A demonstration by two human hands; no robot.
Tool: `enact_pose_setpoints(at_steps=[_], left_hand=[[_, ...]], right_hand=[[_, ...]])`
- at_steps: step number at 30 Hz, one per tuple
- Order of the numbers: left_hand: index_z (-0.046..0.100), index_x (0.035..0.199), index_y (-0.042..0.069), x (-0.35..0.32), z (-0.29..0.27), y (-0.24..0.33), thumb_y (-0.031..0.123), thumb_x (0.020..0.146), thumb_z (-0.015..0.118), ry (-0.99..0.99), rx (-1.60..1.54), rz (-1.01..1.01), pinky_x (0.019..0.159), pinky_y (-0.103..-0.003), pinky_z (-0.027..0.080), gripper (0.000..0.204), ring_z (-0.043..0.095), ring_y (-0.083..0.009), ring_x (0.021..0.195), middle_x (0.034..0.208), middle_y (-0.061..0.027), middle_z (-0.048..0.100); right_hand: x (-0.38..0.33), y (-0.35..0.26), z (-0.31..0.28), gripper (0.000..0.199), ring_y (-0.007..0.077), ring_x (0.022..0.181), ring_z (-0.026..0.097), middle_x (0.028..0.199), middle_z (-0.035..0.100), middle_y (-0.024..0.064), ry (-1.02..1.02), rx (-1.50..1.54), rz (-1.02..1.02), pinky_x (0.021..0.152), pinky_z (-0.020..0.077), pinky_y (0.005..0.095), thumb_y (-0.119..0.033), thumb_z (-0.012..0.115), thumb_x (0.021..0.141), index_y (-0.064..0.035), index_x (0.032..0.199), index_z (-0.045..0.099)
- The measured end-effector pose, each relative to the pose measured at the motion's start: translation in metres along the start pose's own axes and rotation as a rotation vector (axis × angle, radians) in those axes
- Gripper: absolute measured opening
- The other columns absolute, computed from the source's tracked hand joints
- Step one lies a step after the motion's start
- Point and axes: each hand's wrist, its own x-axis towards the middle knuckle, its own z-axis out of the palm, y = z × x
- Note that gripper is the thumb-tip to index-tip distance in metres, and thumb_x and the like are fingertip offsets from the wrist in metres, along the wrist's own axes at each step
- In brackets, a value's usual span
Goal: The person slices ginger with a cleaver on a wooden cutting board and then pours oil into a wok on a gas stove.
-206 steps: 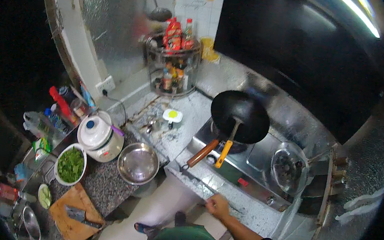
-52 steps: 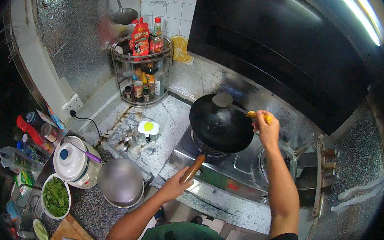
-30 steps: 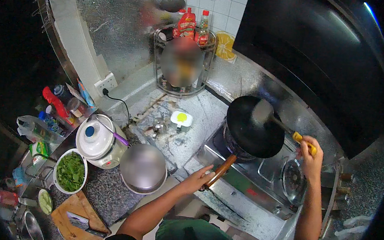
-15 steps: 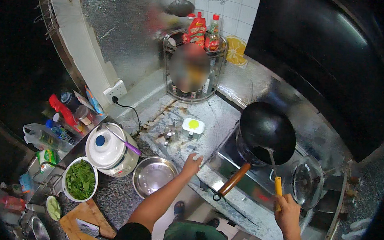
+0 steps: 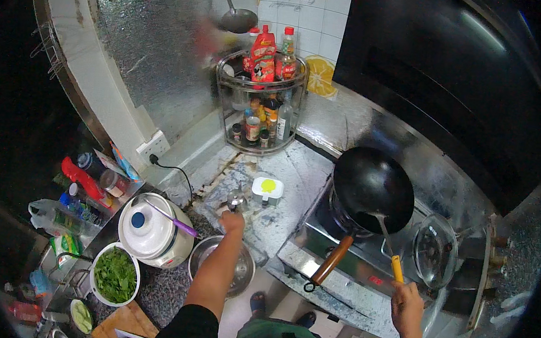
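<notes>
Left hand (image 5: 233, 220) reaches over the steel bowl (image 5: 221, 270) to a small metal pot (image 5: 237, 200) on the counter — fingers curled at it, grip unclear. Right hand (image 5: 406, 303) is clamped on the yellow ladle handle (image 5: 396, 268), its head resting inside the black wok (image 5: 374, 188) on the stove — kept ready there, apparently.
</notes>
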Motion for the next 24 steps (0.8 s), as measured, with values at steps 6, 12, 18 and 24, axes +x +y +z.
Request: enact_pose_setpoints(at_steps=[6, 12, 18, 24], left_hand=[[0.059, 0.094, -0.002, 0.017, 0.045, -0.020, 0.025, 0.081, 0.058, -0.103, -0.095, 0.187, 0.068, -0.043, 0.047, 0.030, 0.059, -0.0352, 0.078, 0.084, -0.0207, 0.058], [0.058, 0.100, -0.004, 0.045, 0.056, -0.040, 0.023, 0.084, 0.056, -0.225, -0.387, -0.007, 0.075, -0.045, 0.044, 0.032, 0.059, -0.0393, 0.089, 0.093, -0.0233, 0.063], [0.057, 0.100, -0.004, 0.007, 0.022, -0.019, 0.019, 0.085, 0.057, -0.138, -0.393, 0.107, 0.077, -0.044, 0.043, 0.028, 0.058, -0.0397, 0.088, 0.094, -0.0225, 0.062], [0.054, 0.099, -0.006, -0.085, -0.064, 0.030, 0.019, 0.084, 0.057, -0.072, -0.400, 0.226, 0.073, -0.043, 0.041, 0.029, 0.056, -0.0361, 0.082, 0.090, -0.0230, 0.058]], right_hand=[[-0.001, -0.006, -0.017, 0.025, 0.0370, 0.072, 0.057, 0.081, 0.054, 0.0146, 0.001, -0.005, 0.065, 0.061, 0.0448, 0.0442, -0.001, 0.061, 0.075, -0.0092, 0.099, 0.060], [0.004, -0.009, -0.009, 0.028, 0.0369, 0.074, 0.057, 0.085, 0.054, 0.0144, -0.019, -0.008, 0.039, 0.062, 0.0455, 0.0440, -0.001, 0.062, 0.074, -0.0097, 0.100, 0.060], [0.005, 0.010, -0.002, 0.033, 0.0352, 0.074, 0.058, 0.086, 0.055, 0.0133, 0.007, 0.011, -0.054, 0.063, 0.0464, 0.0431, -0.004, 0.064, 0.072, -0.0120, 0.104, 0.058], [0.013, 0.022, -0.001, 0.036, 0.0344, 0.077, 0.058, 0.085, 0.055, 0.0127, -0.043, 0.091, -0.062, 0.064, 0.0465, 0.0425, -0.006, 0.067, 0.069, -0.0131, 0.104, 0.059]])
